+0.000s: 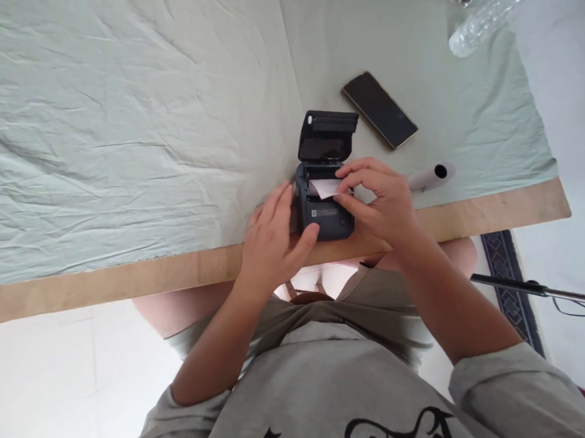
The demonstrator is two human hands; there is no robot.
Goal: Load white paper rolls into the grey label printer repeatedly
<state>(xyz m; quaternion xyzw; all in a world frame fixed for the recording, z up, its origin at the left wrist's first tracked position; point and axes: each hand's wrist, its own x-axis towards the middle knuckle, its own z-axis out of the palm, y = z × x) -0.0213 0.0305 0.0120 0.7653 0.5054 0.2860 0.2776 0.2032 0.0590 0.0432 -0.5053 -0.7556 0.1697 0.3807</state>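
A small dark portable printer sits at the table's front edge with its lid raised. White paper shows in its paper bay, one corner sticking up. My right hand reaches over the bay from the right, thumb and fingertips pinching the edge of that paper. Against the printer's left side rests my left hand, its fingers stretched out and the thumb on the front corner. How much paper lies inside the bay is hidden by the right fingers.
A phone lies behind and right of the printer. A white cylindrical object with a dark round end lies beyond my right hand. Clear plastic bottles lie at the far right. A wrinkled pale green cloth covers the wooden table.
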